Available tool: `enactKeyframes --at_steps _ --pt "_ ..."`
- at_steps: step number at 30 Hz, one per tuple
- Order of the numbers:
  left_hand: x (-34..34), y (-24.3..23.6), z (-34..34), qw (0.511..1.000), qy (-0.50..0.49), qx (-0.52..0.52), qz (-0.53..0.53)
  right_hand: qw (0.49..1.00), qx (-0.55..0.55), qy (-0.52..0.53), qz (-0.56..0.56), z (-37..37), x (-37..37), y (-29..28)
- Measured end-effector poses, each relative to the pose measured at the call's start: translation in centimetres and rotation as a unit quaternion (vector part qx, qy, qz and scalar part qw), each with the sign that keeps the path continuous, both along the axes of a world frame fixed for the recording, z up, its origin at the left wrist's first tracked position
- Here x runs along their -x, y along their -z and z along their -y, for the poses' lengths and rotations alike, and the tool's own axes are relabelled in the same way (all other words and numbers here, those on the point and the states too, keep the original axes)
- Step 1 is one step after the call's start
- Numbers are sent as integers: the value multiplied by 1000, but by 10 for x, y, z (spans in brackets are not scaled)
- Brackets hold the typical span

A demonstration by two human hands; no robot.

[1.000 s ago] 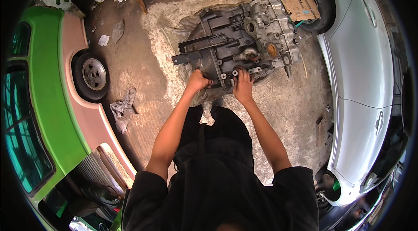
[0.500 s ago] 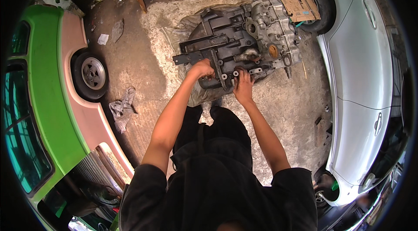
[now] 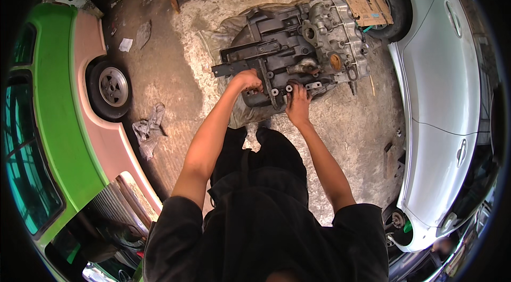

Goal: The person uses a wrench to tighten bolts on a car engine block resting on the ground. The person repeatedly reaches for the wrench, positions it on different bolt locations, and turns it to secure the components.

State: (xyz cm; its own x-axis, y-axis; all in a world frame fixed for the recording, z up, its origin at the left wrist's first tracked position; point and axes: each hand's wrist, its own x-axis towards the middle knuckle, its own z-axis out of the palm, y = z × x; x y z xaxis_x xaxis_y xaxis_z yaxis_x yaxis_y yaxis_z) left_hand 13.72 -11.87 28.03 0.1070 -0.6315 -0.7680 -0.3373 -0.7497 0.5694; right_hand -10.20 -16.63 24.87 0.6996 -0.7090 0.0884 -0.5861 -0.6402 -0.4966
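Most of the space is taken up by a stained, patchy concrete floor [image 3: 346, 159]. The right side is filled by a silver car [image 3: 436, 96], the left by a green-and-pink van [image 3: 58, 101], so things are pretty boxed in. Between the two, a crumpled grayish sheet [image 3: 239, 116] is spread on the floor, and a chunky engine [image 3: 287, 42] is parked on top of it, just in front of the person. Its left part is dark and grimy, while its right end is bare, lighter metal. A black metal bracket [image 3: 255, 49] is seen across the dark part.

The van's silver-rimmed wheel [image 3: 113, 87] is tucked under a pink arch, and a piece of cardboard [image 3: 365, 8] is placed in front of a wheel of the car. A gray rag [image 3: 150, 130] is left bunched up beside the van.

The hands are kept apart, near each other on the engine's near side. The left hand [image 3: 248, 80] is curled by an upright plate; whether anything is gripped can't be told. The right hand [image 3: 299, 100] is laid on the near edge, fingers bent, grip unclear too. A white paper scrap [image 3: 125, 44] is dropped farther off.
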Motion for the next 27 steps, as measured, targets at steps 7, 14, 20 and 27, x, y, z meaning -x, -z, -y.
enactKeyframes --at_steps 7,14,20,27 --pt "4 -3 -24 983 -142 42 -106 1000 11 -8 6 1 0 0" --pt "11 10 -47 934 -267 111 -208 1000 6 -3 4 1 0 1" --pt "30 -3 -49 931 -284 172 -150 1000 7 -4 5 1 0 0" --pt "44 1 -45 953 -234 194 3 1000 4 0 1 0 0 3"
